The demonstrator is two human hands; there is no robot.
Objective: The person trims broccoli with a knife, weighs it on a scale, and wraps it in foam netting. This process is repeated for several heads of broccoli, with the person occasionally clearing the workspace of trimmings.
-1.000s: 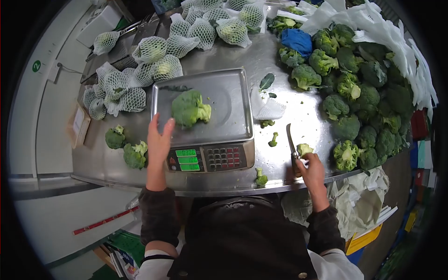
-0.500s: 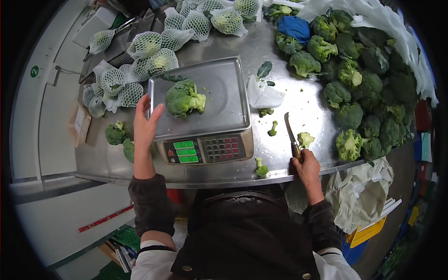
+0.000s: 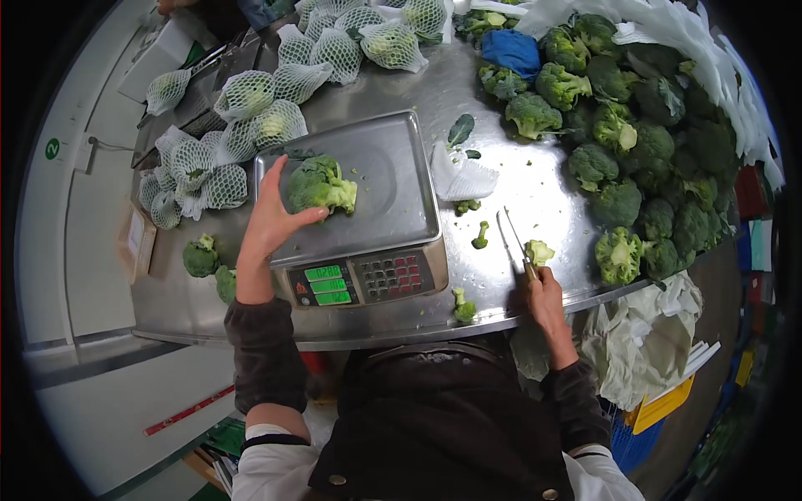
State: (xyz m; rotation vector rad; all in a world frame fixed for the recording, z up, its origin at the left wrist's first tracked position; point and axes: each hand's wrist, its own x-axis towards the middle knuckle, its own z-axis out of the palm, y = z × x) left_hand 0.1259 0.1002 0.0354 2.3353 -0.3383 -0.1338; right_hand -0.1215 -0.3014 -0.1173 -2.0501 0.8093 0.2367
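A head of broccoli (image 3: 316, 185) lies on the steel pan of a weighing scale (image 3: 393, 238), its cut stalk pointing right. My left hand (image 3: 271, 219) reaches over the pan's left edge, thumb and fingers spread around the near side of the broccoli. My right hand (image 3: 545, 294) is closed on the wooden handle of a knife (image 3: 511, 235), whose curved blade points away over the steel table. Beside the blade sits a cut piece of broccoli stalk (image 3: 540, 252). Green digits glow on the scale's display (image 3: 327, 285).
A large heap of broccoli (image 3: 656, 150) fills the right of the table (image 3: 493, 313). Net-wrapped heads (image 3: 251, 96) lie at the back left. Loose bits (image 3: 464, 306) and a white foam net (image 3: 461, 174) are right of the scale. Two unwrapped heads (image 3: 200, 255) sit left.
My left hand has moved over the pan, closer around the broccoli. The knife has turned slightly in my right hand. The whole view has shifted a little.
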